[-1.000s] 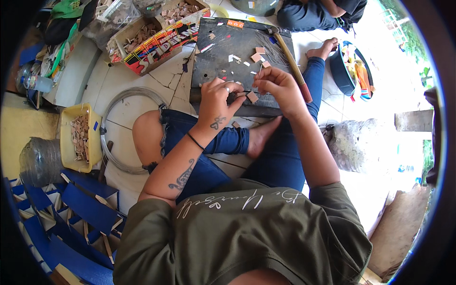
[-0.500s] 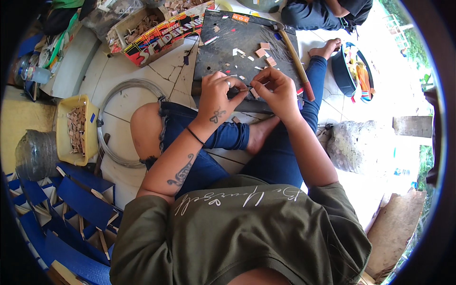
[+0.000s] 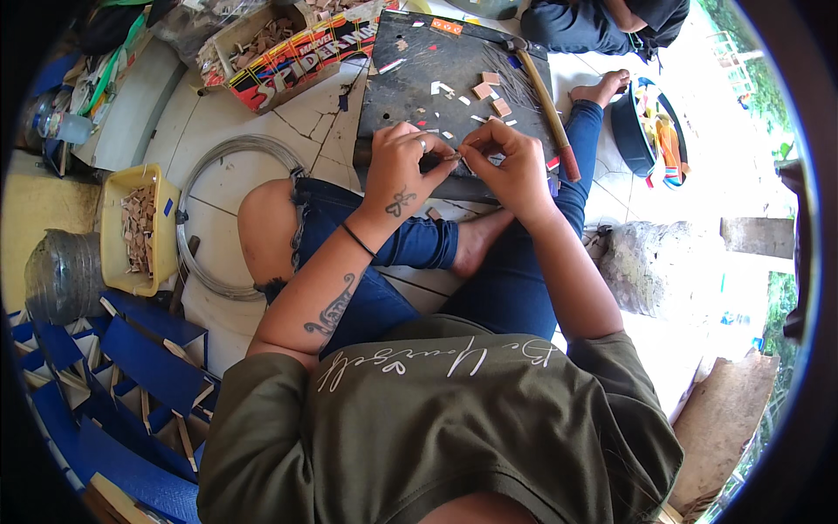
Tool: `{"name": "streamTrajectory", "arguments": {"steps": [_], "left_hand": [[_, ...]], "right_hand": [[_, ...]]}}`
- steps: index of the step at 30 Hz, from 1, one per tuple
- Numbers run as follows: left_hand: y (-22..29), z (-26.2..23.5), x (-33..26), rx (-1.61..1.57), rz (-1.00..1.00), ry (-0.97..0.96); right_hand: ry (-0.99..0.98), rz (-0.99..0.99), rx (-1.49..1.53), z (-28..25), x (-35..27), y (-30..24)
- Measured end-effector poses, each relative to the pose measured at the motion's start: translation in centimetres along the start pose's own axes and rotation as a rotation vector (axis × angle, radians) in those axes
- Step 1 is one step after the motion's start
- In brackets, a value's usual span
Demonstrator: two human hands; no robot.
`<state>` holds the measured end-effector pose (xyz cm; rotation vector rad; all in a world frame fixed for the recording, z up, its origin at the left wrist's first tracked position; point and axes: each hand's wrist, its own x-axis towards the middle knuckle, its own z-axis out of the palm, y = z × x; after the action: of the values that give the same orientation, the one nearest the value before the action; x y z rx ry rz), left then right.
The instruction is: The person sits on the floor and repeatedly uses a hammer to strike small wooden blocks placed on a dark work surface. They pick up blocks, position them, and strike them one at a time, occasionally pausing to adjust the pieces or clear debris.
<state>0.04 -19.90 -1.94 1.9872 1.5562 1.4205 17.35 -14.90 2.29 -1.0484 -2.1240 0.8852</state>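
Over the near edge of a black board [image 3: 419,83], my left hand [image 3: 406,162] and my right hand [image 3: 506,162] meet with their fingertips almost touching. Both are closed in a pinch around something tiny, too small and hidden to name. Beyond them on the board lie several small square wooden pieces [image 3: 482,91], white and red scraps, and a sheaf of thin wires [image 3: 517,86]. A hammer [image 3: 548,109] with a wooden, red-ended handle rests along the board's right side, apart from my right hand.
A printed cardboard box [image 3: 297,65] of wooden bits stands far left. Nearer are a coil of wire [image 3: 194,183] and a yellow bin [image 3: 163,262] of wood pieces. Blue panels with wooden strips [image 3: 153,367] fill the lower left. A dark tub [image 3: 625,131] and another seated person [image 3: 576,31] are far right.
My hands stay together in a pinch, with small shifts of the fingers. The view has tilted slightly; the things on the board look unmoved.
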Motion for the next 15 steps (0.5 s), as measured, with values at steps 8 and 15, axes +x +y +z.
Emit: {"name": "streamTrajectory", "arguments": {"steps": [8, 15], "left_hand": [[0.0, 0.0, 0.0, 0.002, -0.007, -0.009], [-0.1, 0.0, -0.1, 0.006, 0.005, 0.007]], "right_hand": [[-0.028, 0.028, -0.012, -0.1, 0.2, -0.1], [-0.062, -0.060, -0.082, -0.4, 0.6, -1.0]]}}
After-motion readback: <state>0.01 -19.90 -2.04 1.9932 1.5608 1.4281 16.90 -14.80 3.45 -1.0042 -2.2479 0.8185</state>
